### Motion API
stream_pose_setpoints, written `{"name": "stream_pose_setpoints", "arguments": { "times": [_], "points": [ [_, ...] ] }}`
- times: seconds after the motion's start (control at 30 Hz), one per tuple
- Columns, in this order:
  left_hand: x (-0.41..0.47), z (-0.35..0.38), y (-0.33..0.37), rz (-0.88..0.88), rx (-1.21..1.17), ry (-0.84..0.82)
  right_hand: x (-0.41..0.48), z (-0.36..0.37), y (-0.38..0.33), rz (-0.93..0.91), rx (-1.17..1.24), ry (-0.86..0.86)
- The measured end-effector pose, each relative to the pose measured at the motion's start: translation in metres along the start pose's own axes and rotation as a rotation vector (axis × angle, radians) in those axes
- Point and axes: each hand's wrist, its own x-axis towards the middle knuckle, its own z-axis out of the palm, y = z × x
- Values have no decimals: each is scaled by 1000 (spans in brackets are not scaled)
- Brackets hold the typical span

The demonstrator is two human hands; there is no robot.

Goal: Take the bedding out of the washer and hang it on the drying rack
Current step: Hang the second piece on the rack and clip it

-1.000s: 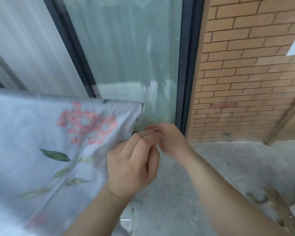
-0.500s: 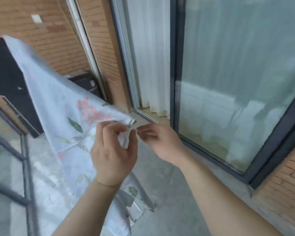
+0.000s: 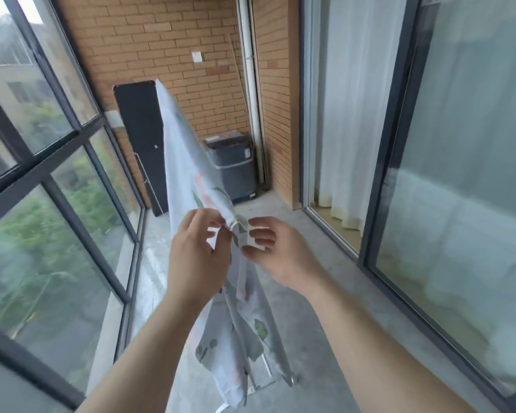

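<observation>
Pinching the near corner of a pale floral bedsheet between the thumb and forefinger of my left hand, I stand on a narrow, glazed balcony with a concrete floor. My right hand is raised just beside the same corner, its fingers loosely curved and their tips at the white hem; whether they actually grip the cloth I cannot tell. The bedsheet runs away from me in a long ridge, its far end high against a black panel that leans on the brick wall, and its near end falls in folds below my wrists. Under those folds, thin metal tubes of the drying rack show near the floor; most of the rack is hidden by the cloth. Green leaves and a pinkish-red print mark the fabric. A dark top-loading washing machine sits in the far corner, well apart from my hands, beside a white drainpipe. Dark-framed windows line my left side with blurred greenery beyond; on my right, a sliding glass door stands next to a white curtain.
</observation>
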Motion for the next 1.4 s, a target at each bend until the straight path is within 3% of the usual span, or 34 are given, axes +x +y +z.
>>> {"name": "stream_pose_setpoints", "arguments": {
  "times": [0.2,0.33,0.4,0.53,0.67,0.73,0.87,1.07,1.2,1.3,1.4],
  "points": [
    [11,-26,-11,-307,-321,-90,3,18,-23,-52,-98,-36],
    [24,-40,-9,-357,-273,23,15,21,-22,-106,-147,67],
    [30,-47,-9,-347,-257,42,16,15,-29,-110,-90,174],
    [35,-61,-4,-249,-139,-84,25,2,-51,-166,-15,296],
    [47,-71,-4,-157,162,-90,32,-9,-63,-231,-79,97],
    [56,-75,-12,-150,192,-49,36,-13,-64,-285,-176,45],
    [69,-79,-17,-116,124,-25,46,-16,-69,-360,-204,97],
    [95,-75,-22,-198,44,-73,56,-12,-86,-233,-18,107],
    [111,-72,-24,-174,48,-170,74,-4,-95,-127,196,242],
    [121,-73,-34,-72,139,-243,94,1,-94,-84,169,292],
    [132,-73,-53,-119,134,-233,113,12,-94,-100,83,262]
  ]
}}
